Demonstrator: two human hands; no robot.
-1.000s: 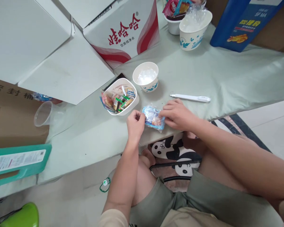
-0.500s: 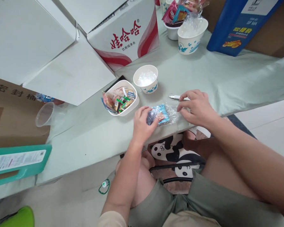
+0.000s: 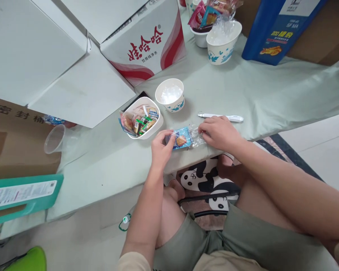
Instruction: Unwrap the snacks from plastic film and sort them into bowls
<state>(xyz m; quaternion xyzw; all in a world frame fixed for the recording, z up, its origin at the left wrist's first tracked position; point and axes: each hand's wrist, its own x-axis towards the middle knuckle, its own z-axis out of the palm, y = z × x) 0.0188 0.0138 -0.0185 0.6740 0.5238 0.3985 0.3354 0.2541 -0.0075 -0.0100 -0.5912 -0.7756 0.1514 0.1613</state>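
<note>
From the head camera, a blue packet in clear film lies near the tabletop's front edge. The left hand pinches its left end; the right hand, fingers bunched, holds the film's right end, beside a white cutter.

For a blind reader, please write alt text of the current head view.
A left hand holds a blue snack packet and a right hand touches its clear wrap, at a cloth-covered table. Nearby: a white tub of snacks, a paper cup, a slim white tool.
</note>
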